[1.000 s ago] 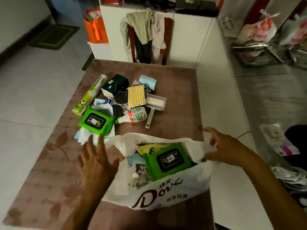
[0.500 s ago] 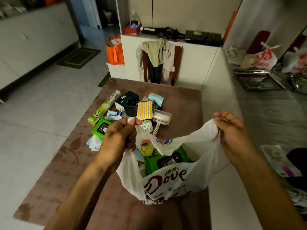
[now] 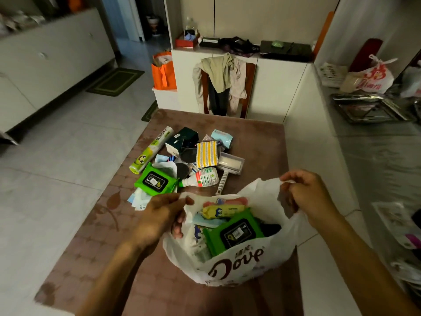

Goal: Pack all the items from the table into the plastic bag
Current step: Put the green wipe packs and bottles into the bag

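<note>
A white plastic bag [image 3: 237, 265] with brown lettering sits at the table's near right, its mouth held wide. My left hand [image 3: 159, 215] grips the bag's left rim and my right hand [image 3: 305, 192] pinches its right handle. Inside lie a green wipes pack [image 3: 234, 231], a yellow packet [image 3: 222, 210] and other small items. Beyond the bag a heap rests on the table: another green wipes pack [image 3: 155, 180], a long green-and-white roll [image 3: 151, 152], a white bottle [image 3: 201, 179], a yellow striped sponge [image 3: 206, 154], a lint roller [image 3: 229, 168], a dark green box [image 3: 182, 140] and a pale blue packet [image 3: 222, 137].
The brown table [image 3: 91, 236] stands beside a white counter [image 3: 319, 179] on the right. A chair draped with clothes [image 3: 222, 85] stands at the far end against white cabinets. An orange bag [image 3: 163, 71] sits on the floor far left. Tiled floor lies to the left.
Both hands took hold of the bag's rims and lifted, then lowered and spread them, so the mouth is wider. The heap on the table has not moved.
</note>
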A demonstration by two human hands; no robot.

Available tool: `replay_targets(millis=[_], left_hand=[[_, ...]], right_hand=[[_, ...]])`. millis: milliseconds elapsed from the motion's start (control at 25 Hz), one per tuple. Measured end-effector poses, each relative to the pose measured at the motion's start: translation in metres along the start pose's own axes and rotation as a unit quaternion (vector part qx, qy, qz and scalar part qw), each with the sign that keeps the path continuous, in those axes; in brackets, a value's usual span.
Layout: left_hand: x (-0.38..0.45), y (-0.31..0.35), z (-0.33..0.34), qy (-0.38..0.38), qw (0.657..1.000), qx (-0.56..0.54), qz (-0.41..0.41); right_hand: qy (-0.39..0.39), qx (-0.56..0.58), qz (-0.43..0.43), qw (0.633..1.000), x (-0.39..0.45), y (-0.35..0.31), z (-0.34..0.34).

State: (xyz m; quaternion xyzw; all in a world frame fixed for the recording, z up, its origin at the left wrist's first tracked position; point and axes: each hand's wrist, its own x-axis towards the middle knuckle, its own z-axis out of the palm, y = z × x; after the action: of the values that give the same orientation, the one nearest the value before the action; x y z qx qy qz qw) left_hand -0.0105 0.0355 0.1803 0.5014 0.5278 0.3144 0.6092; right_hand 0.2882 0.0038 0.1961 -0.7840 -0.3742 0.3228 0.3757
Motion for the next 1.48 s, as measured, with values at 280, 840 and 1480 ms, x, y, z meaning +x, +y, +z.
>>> replay_targets(millis=[280, 840, 1480], left_hand=[[0.036, -0.004, -0.019, 0.095, 0.991, 0.089, -0.037], [0.115, -0.019, 0.002, -0.221, 0.828, 0.501, 0.115], [0.165, -0.036, 0.083, -0.254, 0.794, 0.529, 0.159]], right_hand=[[0.041, -0.332, -0.204, 0.920, 0.015, -0.030, 0.039], [-0.213, -0.561, -0.221, 0.769, 0.210, 0.036, 0.298], [-0.030, -0.012, 0.108, 0.994, -0.048, 0.017, 0.058]])
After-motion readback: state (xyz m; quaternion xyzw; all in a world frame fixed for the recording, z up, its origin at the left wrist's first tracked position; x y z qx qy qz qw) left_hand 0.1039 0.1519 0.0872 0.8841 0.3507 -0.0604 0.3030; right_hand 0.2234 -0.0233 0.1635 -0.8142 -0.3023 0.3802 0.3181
